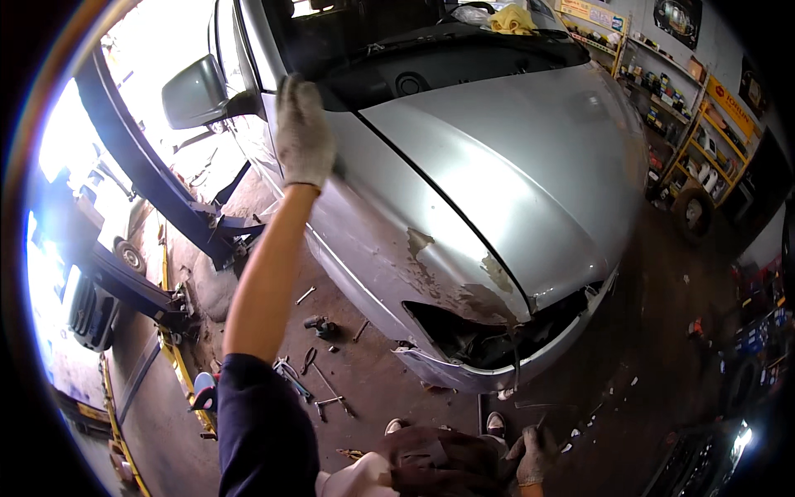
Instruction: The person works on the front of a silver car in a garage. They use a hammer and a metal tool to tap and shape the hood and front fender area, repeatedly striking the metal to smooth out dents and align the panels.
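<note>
My left hand (303,137), in a pale work glove, is raised over the fender of a silver car (513,166), beside the base of the windshield pillar. Its fingers are stretched out and it holds nothing; whether it touches the paint I cannot tell. Near the side mirror (196,91), the arm reaches far forward. Low at my right side, my gloved right hand (534,456) is closed, with a thin dark rod-like tool (542,422) sticking up from it. Paint has peeled on the fender's front corner, around an empty headlight opening (451,335).
Wrenches (333,401) and a dark power tool (321,327) lie on the floor left of the bumper. A blue lift post (153,157) stands beside the car. A yellow cloth (513,20) rests by the windshield. Shelves (712,149) and a tire (693,215) are at the right.
</note>
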Tool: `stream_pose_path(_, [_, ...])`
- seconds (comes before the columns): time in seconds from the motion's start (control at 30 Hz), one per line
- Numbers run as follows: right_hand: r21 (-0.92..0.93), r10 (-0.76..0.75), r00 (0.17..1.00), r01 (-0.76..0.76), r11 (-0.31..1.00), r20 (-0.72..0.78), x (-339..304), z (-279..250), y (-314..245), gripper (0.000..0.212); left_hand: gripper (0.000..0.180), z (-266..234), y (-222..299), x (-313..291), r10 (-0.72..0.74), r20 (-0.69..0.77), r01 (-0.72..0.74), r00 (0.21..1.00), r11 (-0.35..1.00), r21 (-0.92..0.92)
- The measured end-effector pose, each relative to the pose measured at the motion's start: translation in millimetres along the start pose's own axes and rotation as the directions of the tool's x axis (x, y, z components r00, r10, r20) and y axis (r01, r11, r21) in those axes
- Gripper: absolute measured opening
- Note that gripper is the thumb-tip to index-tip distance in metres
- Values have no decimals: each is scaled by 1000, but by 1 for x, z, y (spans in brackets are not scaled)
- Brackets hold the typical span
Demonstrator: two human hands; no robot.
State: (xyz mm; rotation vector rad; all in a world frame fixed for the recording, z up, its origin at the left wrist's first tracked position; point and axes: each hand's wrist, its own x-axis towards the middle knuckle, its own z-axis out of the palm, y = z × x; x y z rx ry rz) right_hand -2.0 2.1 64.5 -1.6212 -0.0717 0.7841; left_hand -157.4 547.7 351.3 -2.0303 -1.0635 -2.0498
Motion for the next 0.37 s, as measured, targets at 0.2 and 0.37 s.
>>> stream_pose_path(0.2, [-9, -53, 999, 53, 999, 11, 17, 9, 27, 24, 46, -20, -31, 22, 192, -125, -207, 973, 971, -122])
stream_pose_path(0.37, [-47, 71, 996, -69, 997, 49, 22, 9, 23, 21, 49, 11, -20, -33, -27, 74, 61, 997, 860, -506])
